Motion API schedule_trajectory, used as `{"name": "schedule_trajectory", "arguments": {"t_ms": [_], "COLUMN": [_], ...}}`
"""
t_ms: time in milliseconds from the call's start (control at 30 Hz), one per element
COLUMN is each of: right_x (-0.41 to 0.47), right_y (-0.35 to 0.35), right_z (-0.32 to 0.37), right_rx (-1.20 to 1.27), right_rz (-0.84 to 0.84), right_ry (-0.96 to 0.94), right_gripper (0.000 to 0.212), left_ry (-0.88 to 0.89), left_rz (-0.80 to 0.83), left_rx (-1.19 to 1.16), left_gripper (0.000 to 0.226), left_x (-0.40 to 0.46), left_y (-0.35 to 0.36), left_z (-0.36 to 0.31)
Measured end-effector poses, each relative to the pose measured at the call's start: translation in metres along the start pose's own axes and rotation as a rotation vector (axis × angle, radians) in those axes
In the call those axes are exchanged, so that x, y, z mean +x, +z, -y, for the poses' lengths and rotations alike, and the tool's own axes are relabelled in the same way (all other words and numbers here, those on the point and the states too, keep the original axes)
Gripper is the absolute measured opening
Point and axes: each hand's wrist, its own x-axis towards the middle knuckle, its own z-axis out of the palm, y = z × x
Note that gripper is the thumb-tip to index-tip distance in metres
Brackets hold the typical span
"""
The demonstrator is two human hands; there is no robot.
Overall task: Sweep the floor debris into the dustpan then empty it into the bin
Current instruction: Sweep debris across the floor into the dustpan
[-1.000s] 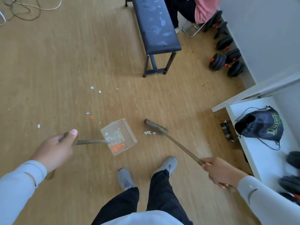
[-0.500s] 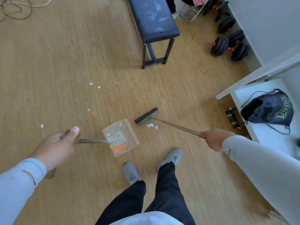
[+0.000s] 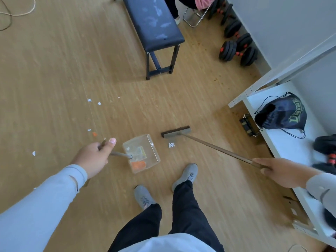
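My left hand (image 3: pixel 93 158) grips the long handle of a clear plastic dustpan (image 3: pixel 152 151) that rests on the wooden floor in front of my feet. Orange and pale scraps lie inside it. My right hand (image 3: pixel 278 171) grips the wooden handle of a broom; the broom head (image 3: pixel 176 131) sits on the floor just right of the pan's open edge. A small white clump of debris (image 3: pixel 171 144) lies between the broom head and the pan. More white and orange scraps (image 3: pixel 94 134) are scattered to the left. No bin is in view.
A dark padded bench (image 3: pixel 154 24) stands ahead. Black dumbbells (image 3: pixel 236 48) line the right wall. A white shelf (image 3: pixel 283 142) at right carries a dark drawstring bag (image 3: pixel 283 113). A seated person's legs show at the top. Cords lie at top left.
The broom head has swung from near my feet to beyond the white clump and turned crosswise. My right hand moved out to the right. The dustpan and left hand stayed put.
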Motion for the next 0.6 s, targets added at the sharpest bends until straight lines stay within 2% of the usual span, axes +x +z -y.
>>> {"name": "schedule_trajectory", "arguments": {"t_ms": [133,200,367,433,467,533,567,600], "right_x": [-0.011,0.0,0.002,-0.01,-0.018,-0.029,-0.035,-0.041], "right_y": [0.028,0.046,0.105,0.123,0.128,0.124,0.116,0.105], "right_z": [0.036,0.076,0.2,0.23,0.235,0.225,0.211,0.192], "right_rx": [0.235,0.329,0.55,0.666,0.725,0.883,0.931,0.966], "right_rz": [0.019,0.035,0.164,0.222,0.284,0.498,0.548,0.535], "right_ry": [0.052,0.055,-0.001,-0.03,-0.026,0.029,0.036,0.031], "right_gripper": [0.027,0.025,0.013,0.023,0.026,0.016,0.011,0.016], "left_ry": [0.063,0.073,0.032,0.026,0.027,0.017,0.007,0.002], "left_rz": [0.013,0.029,0.045,0.031,0.03,0.034,0.039,0.045], "left_rx": [0.067,0.098,0.173,0.178,0.185,0.177,0.169,0.164], "left_gripper": [0.063,0.06,0.072,0.078,0.081,0.085,0.084,0.083], "left_x": [0.021,0.032,0.045,0.047,0.049,0.054,0.057,0.06], "left_y": [0.027,0.042,0.083,0.088,0.087,0.079,0.074,0.07], "left_z": [-0.02,-0.027,-0.025,-0.022,-0.021,-0.02,-0.021,-0.022]}}
